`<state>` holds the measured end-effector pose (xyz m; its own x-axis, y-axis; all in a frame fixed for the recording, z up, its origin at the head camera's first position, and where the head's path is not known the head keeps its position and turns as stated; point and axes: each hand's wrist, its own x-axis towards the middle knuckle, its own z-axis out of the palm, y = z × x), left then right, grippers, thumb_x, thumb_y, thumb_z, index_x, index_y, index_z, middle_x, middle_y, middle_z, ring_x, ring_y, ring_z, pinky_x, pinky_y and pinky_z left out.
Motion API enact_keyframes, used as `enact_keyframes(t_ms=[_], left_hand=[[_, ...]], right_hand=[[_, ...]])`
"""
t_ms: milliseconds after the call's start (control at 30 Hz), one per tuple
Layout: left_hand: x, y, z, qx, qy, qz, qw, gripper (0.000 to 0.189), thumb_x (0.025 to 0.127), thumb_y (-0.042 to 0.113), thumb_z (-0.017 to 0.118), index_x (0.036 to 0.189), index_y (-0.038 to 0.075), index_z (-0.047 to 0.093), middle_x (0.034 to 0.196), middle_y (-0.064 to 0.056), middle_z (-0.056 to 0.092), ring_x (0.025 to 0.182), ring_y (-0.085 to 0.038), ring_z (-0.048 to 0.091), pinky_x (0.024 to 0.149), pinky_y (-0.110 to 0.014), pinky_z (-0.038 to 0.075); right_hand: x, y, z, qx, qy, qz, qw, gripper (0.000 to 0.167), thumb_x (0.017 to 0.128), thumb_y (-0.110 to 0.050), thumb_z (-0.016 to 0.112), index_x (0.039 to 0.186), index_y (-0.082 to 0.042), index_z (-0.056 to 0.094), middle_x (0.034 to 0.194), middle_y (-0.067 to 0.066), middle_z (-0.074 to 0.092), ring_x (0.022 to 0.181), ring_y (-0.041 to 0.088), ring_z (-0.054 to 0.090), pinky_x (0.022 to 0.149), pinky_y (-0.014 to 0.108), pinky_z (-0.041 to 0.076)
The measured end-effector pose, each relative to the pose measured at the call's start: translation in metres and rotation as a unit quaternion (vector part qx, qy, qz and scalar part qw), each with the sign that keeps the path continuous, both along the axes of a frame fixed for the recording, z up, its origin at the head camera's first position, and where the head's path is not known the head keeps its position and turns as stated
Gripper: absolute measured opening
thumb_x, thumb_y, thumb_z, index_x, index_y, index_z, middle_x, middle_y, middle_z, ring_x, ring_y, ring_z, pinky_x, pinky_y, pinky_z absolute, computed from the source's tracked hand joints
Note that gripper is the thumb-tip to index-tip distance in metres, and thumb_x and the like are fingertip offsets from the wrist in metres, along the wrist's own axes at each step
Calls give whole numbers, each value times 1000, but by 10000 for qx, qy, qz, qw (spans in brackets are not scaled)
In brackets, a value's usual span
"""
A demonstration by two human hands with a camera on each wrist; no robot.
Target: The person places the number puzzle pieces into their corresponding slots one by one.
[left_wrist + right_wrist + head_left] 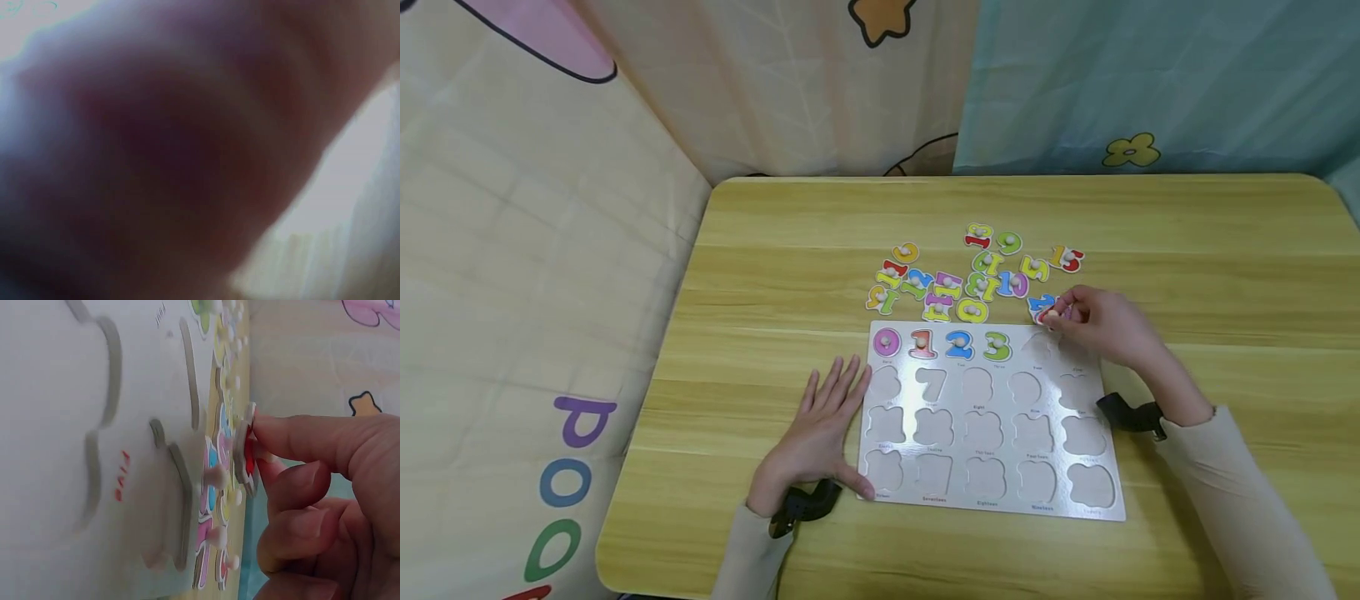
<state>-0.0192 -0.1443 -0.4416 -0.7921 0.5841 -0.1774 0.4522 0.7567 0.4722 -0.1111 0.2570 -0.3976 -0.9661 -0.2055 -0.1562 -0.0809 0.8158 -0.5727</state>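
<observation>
Pinching a red number piece [249, 456] by its pale knob, the person's right hand [1108, 325] keeps thumb and index finger clamped together, with the other fingers curled in behind them. The piece is tilted on its edge at those fingertips, above the far right corner of the white puzzle board [1000, 392]; which number it bears cannot be told. Just beneath the same fingertips lies a blue-and-purple piece [1041, 305], and on the near side of them is the recess labelled "Five". To their left, fitted along the board's far row, are a purple 0 [887, 342], a red 1 [922, 343], a blue 2 [959, 344] and a green 3 [997, 346]. Beyond and left of the pinching fingers, loose number pieces [947, 284] crowd the wooden table [760, 333], while a yellow 5 [1034, 267] and a 15 [1067, 258] lie farther out. The left hand [820, 425] lies with fingers spread apart, its thumb on the board's near left corner and its index fingertip at the left edge.
</observation>
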Motion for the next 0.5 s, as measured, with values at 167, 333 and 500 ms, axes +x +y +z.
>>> enact_keyframes(t_ms=[167, 333, 500], left_hand=[[0, 0, 1, -15, -13, 11, 10000, 153, 39, 68, 83, 152, 5, 3, 157, -13, -9, 141, -31, -15, 110, -49, -13], [0, 1, 2, -13, -31, 21, 10000, 153, 38, 68, 84, 152, 5, 3, 157, -13, -9, 141, -31, -15, 110, -49, -13], [0, 1, 2, 38, -52, 22, 10000, 153, 38, 67, 85, 152, 4, 4, 157, -14, -8, 141, -31, -15, 110, -49, -14]], right_hand=[[15, -9, -3, 265, 2, 495, 9984, 25, 87, -31, 69, 88, -7, 62, 61, -2, 46, 52, 16, 41, 46, 29, 27], [22, -12, -8, 265, -123, 585, 9979, 22, 86, -29, 71, 87, -9, 63, 61, -4, 47, 53, 15, 42, 46, 29, 28], [23, -13, -11, 200, -179, 519, 9983, 24, 86, -29, 71, 89, -7, 62, 61, -2, 46, 54, 16, 41, 47, 29, 26]])
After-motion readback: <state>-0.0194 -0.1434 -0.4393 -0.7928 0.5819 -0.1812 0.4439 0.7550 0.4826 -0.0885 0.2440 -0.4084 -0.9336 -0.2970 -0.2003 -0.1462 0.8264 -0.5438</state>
